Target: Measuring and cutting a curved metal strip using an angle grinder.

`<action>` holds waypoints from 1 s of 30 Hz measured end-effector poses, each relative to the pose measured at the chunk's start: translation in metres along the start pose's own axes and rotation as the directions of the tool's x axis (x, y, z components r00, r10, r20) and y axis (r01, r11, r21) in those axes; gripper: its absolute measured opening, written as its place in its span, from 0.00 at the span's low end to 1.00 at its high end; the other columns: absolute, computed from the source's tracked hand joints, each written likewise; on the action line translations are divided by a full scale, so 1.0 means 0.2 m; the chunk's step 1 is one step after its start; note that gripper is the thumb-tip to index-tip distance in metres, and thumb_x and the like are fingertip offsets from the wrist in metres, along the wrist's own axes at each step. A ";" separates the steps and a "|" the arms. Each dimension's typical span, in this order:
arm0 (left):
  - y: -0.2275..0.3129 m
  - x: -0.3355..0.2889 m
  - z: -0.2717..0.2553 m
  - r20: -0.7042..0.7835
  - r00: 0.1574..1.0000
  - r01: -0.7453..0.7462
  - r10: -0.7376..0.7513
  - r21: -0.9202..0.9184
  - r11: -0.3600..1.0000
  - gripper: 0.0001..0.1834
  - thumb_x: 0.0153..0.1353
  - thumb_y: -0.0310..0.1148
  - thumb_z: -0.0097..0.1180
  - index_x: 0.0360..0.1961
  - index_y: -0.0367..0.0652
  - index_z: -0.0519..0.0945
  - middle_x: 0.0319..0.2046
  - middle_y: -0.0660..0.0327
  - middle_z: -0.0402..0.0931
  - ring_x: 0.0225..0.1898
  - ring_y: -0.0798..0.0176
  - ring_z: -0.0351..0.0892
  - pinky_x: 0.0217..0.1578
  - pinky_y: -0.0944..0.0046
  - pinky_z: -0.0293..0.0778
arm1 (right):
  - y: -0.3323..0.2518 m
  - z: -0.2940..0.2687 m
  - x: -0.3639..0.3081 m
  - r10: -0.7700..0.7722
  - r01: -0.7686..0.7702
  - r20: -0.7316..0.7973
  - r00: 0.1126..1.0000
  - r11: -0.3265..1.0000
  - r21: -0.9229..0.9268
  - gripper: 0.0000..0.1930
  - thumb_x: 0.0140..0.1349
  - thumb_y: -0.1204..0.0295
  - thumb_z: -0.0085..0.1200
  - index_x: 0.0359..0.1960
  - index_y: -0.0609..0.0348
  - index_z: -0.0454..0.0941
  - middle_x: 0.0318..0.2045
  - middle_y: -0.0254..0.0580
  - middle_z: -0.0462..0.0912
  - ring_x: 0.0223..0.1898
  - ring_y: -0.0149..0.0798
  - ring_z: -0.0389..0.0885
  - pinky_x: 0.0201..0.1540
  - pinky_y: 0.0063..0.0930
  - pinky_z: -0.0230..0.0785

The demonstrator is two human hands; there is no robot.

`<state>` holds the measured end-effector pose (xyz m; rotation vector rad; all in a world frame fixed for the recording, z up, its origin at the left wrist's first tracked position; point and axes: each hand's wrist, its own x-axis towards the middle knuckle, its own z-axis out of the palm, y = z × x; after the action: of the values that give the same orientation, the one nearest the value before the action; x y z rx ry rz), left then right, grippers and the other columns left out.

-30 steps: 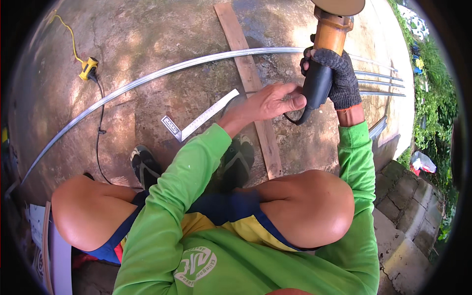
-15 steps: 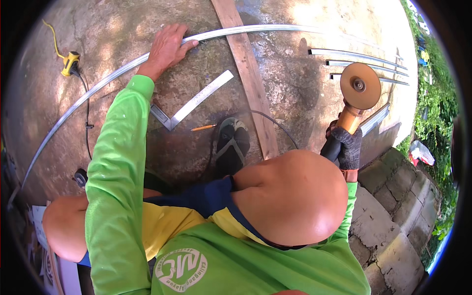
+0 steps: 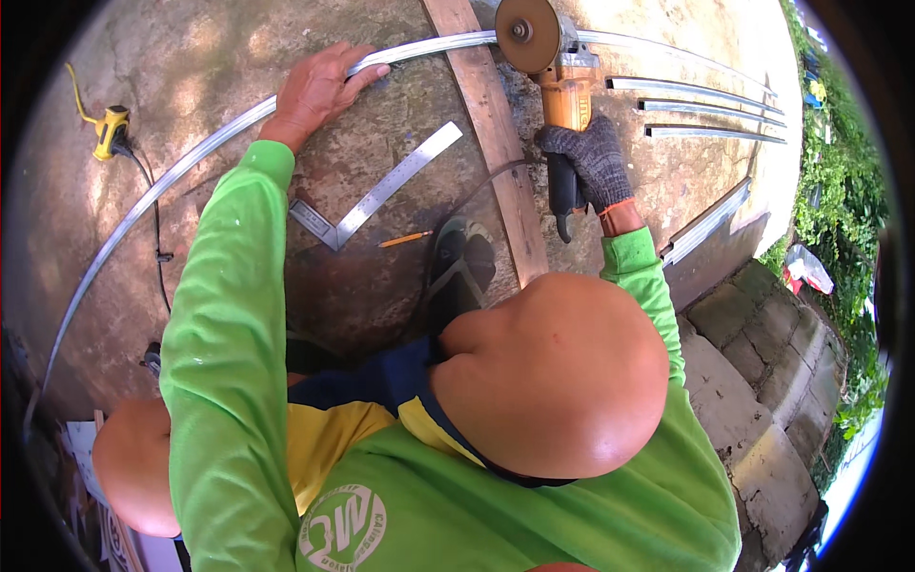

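Note:
My left hand (image 3: 317,91) presses down on a long silver metal channel (image 3: 191,157) that lies across the concrete ground. My right hand (image 3: 591,162), in a dark knit glove, grips the black handle of an orange angle grinder (image 3: 558,81). Its round disc (image 3: 526,33) hangs over the channel where the channel crosses a wooden plank (image 3: 496,143). A steel square (image 3: 376,195) and an orange pencil (image 3: 405,238) lie on the ground between my arms. My foot in a sandal (image 3: 462,262) rests beside the plank.
Three short metal channels (image 3: 710,110) lie at the far right, another (image 3: 705,224) by a step edge. A yellow plug (image 3: 111,129) with a black cable sits far left. Stone blocks (image 3: 762,381) and green plants (image 3: 839,172) border the right side.
My right hand has swung the grinder up and left, from beside my knee to over the channel at the plank. My left hand has stayed on the channel.

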<state>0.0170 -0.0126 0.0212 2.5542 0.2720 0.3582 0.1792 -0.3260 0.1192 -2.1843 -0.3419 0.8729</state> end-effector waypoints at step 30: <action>-0.06 -0.01 0.07 -0.034 0.996 -0.076 0.078 0.053 0.996 0.20 0.63 0.51 0.57 0.48 0.49 0.82 0.34 0.57 0.80 0.37 0.47 0.80 0.37 0.51 0.76 | 0.09 0.07 0.14 -0.016 0.012 -0.032 0.999 0.994 -0.107 0.24 0.42 0.64 0.71 0.40 0.62 0.80 0.28 0.42 0.84 0.26 0.35 0.82 0.32 0.31 0.76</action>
<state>0.0175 -0.0105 0.0037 2.6163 0.1986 0.4318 0.1901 -0.3168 0.0856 -2.2897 -0.3957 0.8268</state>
